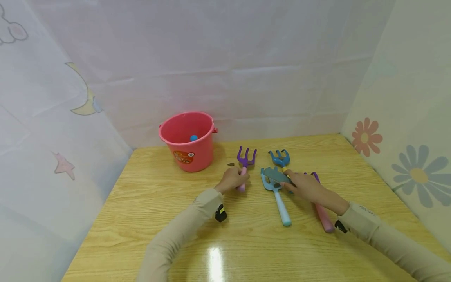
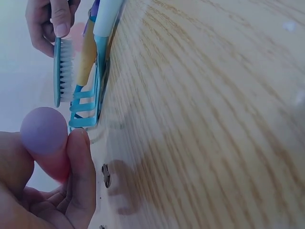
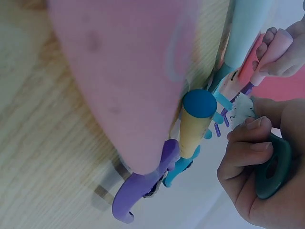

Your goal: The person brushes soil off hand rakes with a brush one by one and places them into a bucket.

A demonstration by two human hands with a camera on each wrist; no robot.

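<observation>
Brush [image 1: 276,176] and purple rake [image 1: 244,161] are the two things in hand, one each side, so here's the lay of the table [image 1: 141,196] going near to far. Closest is the pink rake [image 1: 324,217], lying under the right forearm with its handle end toward the person. Just left of it is the pale rake [image 1: 283,207], handle end nearest too.

Next come the hands. Right hand [image 1: 310,188] has its fingers curled round the brush handle, bristles facing down over the pale rake's tines; can't tell if they actually touch. Left hand [image 1: 232,179] pinches the purple rake's handle between thumb and fingers, tines pointing away from the person. Brush and purple rake are clearly apart.

Beyond that there's a brown bit [image 1: 230,164] on the table near the purple rake, then the blue rake [image 1: 281,160] with the yellow handle. Bucket [image 1: 202,152] is farthest back, off to the left, with a blue round thing [image 1: 194,138] inside.

Progress-wise, I'd call it partway at best: dark bits remain on the pale and blue rakes, and all four rakes are out of the bucket. Can't tell how clean the purple one is, tines are too small to judge.
</observation>
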